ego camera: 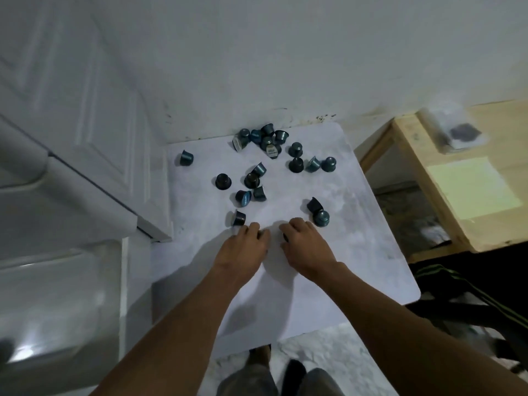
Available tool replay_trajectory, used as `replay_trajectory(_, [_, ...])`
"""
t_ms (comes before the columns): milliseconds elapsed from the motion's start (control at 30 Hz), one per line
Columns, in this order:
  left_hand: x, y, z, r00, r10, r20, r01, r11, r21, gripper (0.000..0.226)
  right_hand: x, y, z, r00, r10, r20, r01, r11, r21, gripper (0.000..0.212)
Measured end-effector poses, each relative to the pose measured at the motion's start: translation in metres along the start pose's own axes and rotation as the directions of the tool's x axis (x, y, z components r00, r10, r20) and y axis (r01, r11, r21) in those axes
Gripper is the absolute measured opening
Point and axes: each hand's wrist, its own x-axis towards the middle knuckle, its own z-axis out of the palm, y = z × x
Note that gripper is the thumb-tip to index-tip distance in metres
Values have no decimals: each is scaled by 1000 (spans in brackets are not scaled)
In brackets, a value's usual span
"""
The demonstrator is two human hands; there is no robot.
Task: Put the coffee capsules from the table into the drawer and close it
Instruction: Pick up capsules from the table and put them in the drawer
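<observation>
Several dark blue-green coffee capsules lie scattered over the far half of a white marbled table, upright and tipped. My left hand rests on the tabletop with its fingers curled, just below a tipped capsule; what is under the fingers is hidden. My right hand is curled over a dark capsule that peeks out at its thumb side. Two more capsules sit right of that hand's fingertips. I cannot see any drawer.
A white panelled door and a white glossy unit stand left of the table. A wooden shelf unit with a plastic bag on top is at the right. A wall backs the table. My feet are below the near edge.
</observation>
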Motion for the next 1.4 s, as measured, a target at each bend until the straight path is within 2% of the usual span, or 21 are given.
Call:
replay_trajectory(100, [6, -4, 7, 999, -22, 39, 24, 999, -44, 34, 7, 4, 4, 1000, -21, -11, 22, 1000, 12, 29])
replay_trajectory(233, [10, -3, 9, 999, 34, -22, -34, 999, -12, 30, 9, 6, -4, 999, -42, -14, 42, 999, 23, 30])
replay_trajectory(333, [4, 4, -1, 993, -18, -116, 2, 991, -134, 36, 3, 7, -17, 999, -43, 4, 43, 999, 22, 37])
replay_trajectory(433, [-9, 15, -11, 980, -98, -174, 60, 976, -210, 23, -8, 5, -35, 997, -73, -31, 72, 997, -5, 40])
replay_trajectory(500, [-23, 27, -26, 950, -224, -217, 146, 934, -326, 23, -17, 5, -47, 992, -115, -57, 114, 993, -8, 39])
replay_trajectory(600, [-50, 47, -48, 906, -373, -198, 275, 877, -394, 29, -35, 1, -60, 980, -180, -84, 180, 984, 0, 38])
replay_trajectory(800, [-114, 63, -82, 763, -515, -390, 365, 842, -398, 26, -81, -29, -89, 934, -302, -188, 313, 949, 27, 37])
replay_trajectory(1033, [-191, 54, -113, 563, -680, -470, 459, 730, -506, 28, -119, -99, -111, 839, -477, -262, 499, 866, 23, 47])
replay_trajectory(1100, [-212, 48, -118, 540, -704, -461, 479, 708, -519, 37, -129, -122, -111, 804, -519, -292, 542, 840, 1, 47])
replay_trajectory(1200, [-249, 33, -123, 520, -715, -467, 497, 698, -516, 34, -141, -162, -105, 768, -560, -312, 580, 814, -32, 45])
replay_trajectory(1333, [-336, -21, -125, 480, -729, -488, 524, 684, -508, 38, -166, -257, -76, 757, -580, -301, 605, 796, -16, 34])
replay_trajectory(1400, [-348, -32, -125, 483, -733, -479, 520, 680, -516, 39, -169, -272, -71, 762, -579, -290, 607, 795, 6, 35])
